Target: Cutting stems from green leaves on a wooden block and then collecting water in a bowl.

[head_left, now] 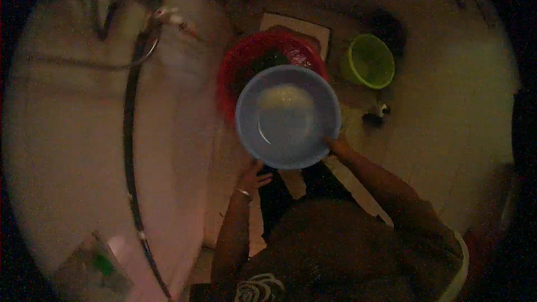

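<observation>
A round blue basin (302, 128) is in front of me, overlapping the near side of a red basin (228, 67). A pale patch and a curved glint show inside it; I cannot tell whether it holds water. My right hand (337, 145) is closed on its near right rim. At the near left rim is my left hand (254, 178), its thumb against the edge and its fingers reaching under the basin's side. Dark green stuff (269, 60) lies in the red basin, partly hidden by the blue one.
Farther right stands a lime-green bucket (351, 67), with a small dark object (373, 118) on the floor near it. A dark hose (130, 134) runs down the left side from a tap (168, 15). Behind the red basin lies a pale flat panel (279, 19). The light is dim.
</observation>
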{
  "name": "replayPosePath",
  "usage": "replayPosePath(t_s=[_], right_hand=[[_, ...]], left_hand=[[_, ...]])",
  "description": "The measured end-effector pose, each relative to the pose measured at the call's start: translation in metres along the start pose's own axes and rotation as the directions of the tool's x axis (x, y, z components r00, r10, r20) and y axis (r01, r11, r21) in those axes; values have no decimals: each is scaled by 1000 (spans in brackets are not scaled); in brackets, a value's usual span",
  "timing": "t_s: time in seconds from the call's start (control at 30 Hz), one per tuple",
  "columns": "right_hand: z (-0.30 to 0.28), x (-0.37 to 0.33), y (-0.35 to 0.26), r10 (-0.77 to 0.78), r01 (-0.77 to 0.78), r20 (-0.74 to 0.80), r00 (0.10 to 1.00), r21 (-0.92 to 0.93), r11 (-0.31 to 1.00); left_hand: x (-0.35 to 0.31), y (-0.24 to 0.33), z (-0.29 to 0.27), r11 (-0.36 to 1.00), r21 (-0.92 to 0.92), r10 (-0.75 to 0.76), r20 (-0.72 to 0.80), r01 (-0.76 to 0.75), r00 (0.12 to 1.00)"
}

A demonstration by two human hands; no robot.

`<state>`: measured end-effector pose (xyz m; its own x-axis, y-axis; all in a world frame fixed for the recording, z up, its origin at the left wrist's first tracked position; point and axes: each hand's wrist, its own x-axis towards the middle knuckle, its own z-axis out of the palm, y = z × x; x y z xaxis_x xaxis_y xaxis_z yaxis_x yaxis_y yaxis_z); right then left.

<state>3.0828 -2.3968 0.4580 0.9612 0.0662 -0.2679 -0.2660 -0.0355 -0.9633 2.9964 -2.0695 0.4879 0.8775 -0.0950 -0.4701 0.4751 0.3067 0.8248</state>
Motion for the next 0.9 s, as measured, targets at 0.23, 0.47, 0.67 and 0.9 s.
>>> replayPosePath(t_s=[0.23, 0.47, 0.67, 0.9], right_hand=[[4, 1, -10, -286, 288, -39, 957, 95, 953], [15, 38, -12, -27, 21, 142, 990, 46, 999], [0, -38, -64, -126, 144, 320, 939, -36, 989], [-4, 0, -24, 160, -178, 187, 969, 82, 981]], left_hand=[[41, -32, 28, 963, -29, 261, -168, -269, 951], [18, 13, 28, 976, -91, 148, -387, -197, 910], [82, -27, -40, 454, 833, 288, 200, -317, 937], [132, -51, -67, 796, 593, 171, -22, -125, 985]])
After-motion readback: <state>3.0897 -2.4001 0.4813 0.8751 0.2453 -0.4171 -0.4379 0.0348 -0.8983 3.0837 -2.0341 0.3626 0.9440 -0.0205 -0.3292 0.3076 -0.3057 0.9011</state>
